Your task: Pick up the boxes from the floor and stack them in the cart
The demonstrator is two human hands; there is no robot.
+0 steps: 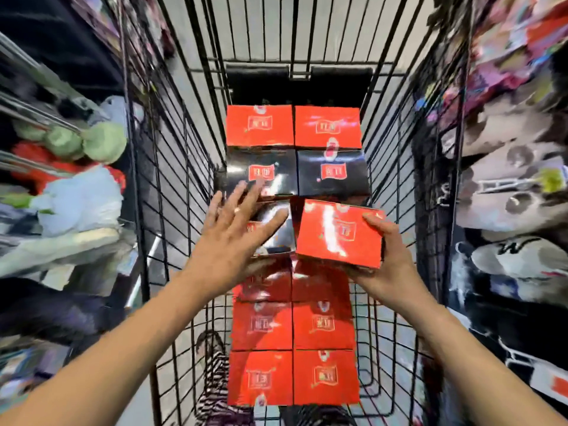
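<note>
Right hand [388, 265] grips red box [339, 233] above cart [172, 186].

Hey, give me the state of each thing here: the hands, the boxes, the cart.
Left hand: open, fingers spread over black box.
Right hand: grips red box.
Red box: tilted, held above the stack.
Cart: holds stacked boxes in two columns.

Behind left hand [235, 239], half-hidden black box [276, 241].

Bright, even light; glare on glossy boxes [333, 172]; smeared, warped edges.
</note>
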